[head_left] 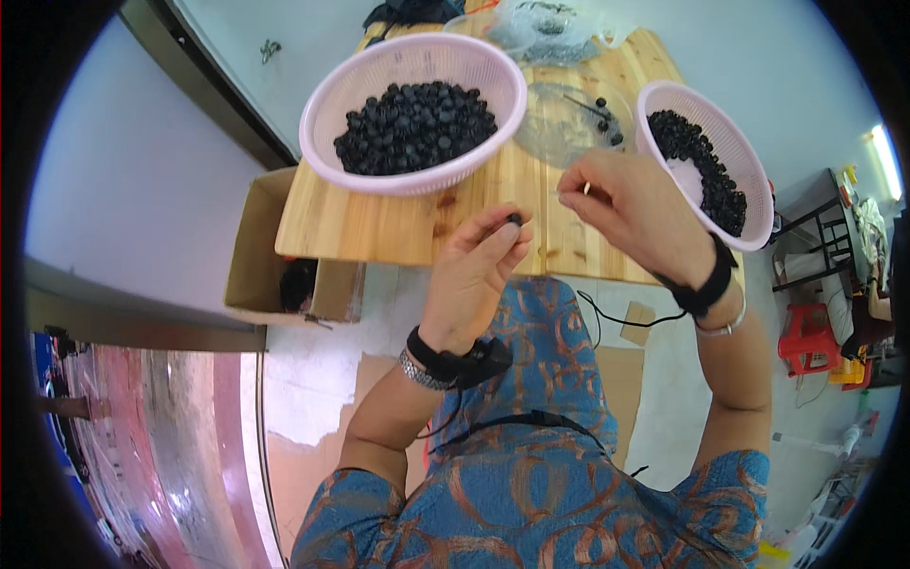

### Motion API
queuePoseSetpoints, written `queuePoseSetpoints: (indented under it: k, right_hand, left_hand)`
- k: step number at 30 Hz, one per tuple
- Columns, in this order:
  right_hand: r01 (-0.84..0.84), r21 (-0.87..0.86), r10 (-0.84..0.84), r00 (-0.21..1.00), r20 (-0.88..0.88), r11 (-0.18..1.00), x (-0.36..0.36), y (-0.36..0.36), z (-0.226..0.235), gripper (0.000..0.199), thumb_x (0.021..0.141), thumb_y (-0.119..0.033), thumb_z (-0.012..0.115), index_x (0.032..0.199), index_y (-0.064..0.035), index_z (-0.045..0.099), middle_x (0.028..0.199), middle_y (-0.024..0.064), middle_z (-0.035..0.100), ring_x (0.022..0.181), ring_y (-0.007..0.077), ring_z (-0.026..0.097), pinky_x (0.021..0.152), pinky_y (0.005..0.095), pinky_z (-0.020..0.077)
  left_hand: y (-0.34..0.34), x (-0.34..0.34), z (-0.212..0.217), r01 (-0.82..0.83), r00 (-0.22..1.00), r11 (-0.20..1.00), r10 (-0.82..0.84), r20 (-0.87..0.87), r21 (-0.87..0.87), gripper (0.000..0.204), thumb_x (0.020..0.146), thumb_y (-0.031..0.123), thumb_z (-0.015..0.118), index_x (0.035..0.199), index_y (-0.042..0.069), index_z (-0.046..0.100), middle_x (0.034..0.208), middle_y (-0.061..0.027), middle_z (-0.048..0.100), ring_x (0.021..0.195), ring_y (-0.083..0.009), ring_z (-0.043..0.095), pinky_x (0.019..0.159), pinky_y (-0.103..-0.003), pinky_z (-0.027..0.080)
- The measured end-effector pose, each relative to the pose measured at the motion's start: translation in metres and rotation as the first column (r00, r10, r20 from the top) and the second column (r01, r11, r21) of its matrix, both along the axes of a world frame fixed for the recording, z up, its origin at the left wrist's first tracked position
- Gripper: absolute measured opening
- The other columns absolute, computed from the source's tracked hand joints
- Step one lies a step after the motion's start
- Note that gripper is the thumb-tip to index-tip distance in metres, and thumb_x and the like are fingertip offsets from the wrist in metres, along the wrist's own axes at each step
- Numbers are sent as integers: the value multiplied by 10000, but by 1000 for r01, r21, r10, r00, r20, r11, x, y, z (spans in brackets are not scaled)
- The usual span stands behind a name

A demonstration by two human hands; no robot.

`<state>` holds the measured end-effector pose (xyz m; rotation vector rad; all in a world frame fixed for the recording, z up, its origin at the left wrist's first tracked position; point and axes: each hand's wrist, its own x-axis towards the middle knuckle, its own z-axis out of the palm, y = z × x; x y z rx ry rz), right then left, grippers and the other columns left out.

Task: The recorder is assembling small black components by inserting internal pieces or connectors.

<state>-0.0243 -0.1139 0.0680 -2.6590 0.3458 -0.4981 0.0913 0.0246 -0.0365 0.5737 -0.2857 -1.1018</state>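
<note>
pink plastic basket [322, 104], smooth wood tabletop [379, 223]

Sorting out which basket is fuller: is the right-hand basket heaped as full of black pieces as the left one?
No. The right basket has only a strip of black pieces with bare bottom showing, while the left basket is heaped.

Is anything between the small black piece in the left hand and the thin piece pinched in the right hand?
Nothing visible. The left hand pinches a small black piece at its fingertips; the right hand holds a thin pale piece. Only bare wooden table shows in the gap.
</note>
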Motion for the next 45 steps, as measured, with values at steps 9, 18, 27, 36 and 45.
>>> queuePoseSetpoints:
  k: [9, 18, 27, 36, 45]
  right_hand:
    - [34, -254, -36, 999, -3, 967, -51, 36, -23, 95, 771, -151, 592, 803, -72, 549, 739, 71, 542, 662, 270, 570, 524, 354, 449]
    - [53, -36, -45, 980, 196, 998, -88, 37, -45, 90, 753, -134, 603, 774, -69, 544, 742, 67, 551, 642, 265, 568, 528, 350, 439]
    - [-32, 528, -115, 963, 244, 848, -105, 38, -56, 103, 769, -69, 633, 843, -19, 582, 734, 52, 547, 628, 140, 594, 534, 250, 449]
    - [-154, 576, -233, 808, 540, 803, -100, 52, -81, 93, 797, -14, 609, 878, 27, 585, 812, 54, 553, 713, 105, 588, 608, 199, 464]
    - [-246, 815, -396, 776, 490, 525, -113, 56, -86, 111, 841, -27, 566, 930, 33, 540, 864, 40, 573, 720, 57, 543, 642, 186, 451]
  left_hand:
    - [1, -45, -2, 22, 979, 999, -29, 203, 39, 179, 839, 25, 579, 1016, 0, 561, 911, -71, 617, 823, -130, 605, 726, -231, 511]
    - [2, -71, -1, 88, 929, 994, -103, 354, 59, 145, 859, 10, 534, 1000, 4, 562, 930, -79, 608, 807, -139, 597, 710, -241, 502]
    - [2, -76, -3, 238, 971, 971, -237, 23, -9, 147, 880, 44, 514, 1021, 21, 550, 924, -66, 603, 808, -132, 609, 695, -223, 536]
    - [3, -87, 2, 225, 974, 974, -225, 13, -8, 139, 880, 64, 528, 1010, 31, 564, 933, -55, 597, 824, -109, 600, 722, -213, 521]
    - [7, -88, 5, 242, 970, 970, -242, -35, 4, 239, 890, 36, 485, 1125, 19, 529, 1058, -143, 579, 903, -152, 606, 725, -210, 541]
